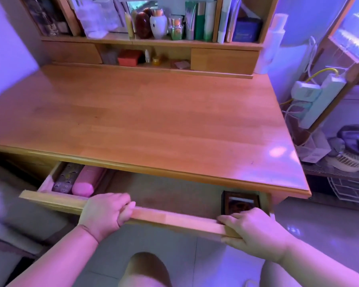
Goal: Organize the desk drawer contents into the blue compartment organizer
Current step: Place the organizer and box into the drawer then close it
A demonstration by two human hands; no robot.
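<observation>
The wooden desk drawer [170,219] stands partly pulled out under the desk's front edge. My left hand [105,213] grips its front panel left of the middle, fingers curled over the top. My right hand [251,229] holds the same panel near its right end. Inside the drawer, at the left, lie a pink case [87,180] and a dark patterned case [67,179] side by side. A dark framed card or small box [239,200] sits at the drawer's right, just beyond my right hand. No blue organizer is in view.
The wooden desk top [143,117] stretches ahead. A shelf unit [151,41] at the back holds bottles, jars, books and a red box [129,56]. A power strip [317,96], cables and clutter stand to the right. My knees are below the drawer.
</observation>
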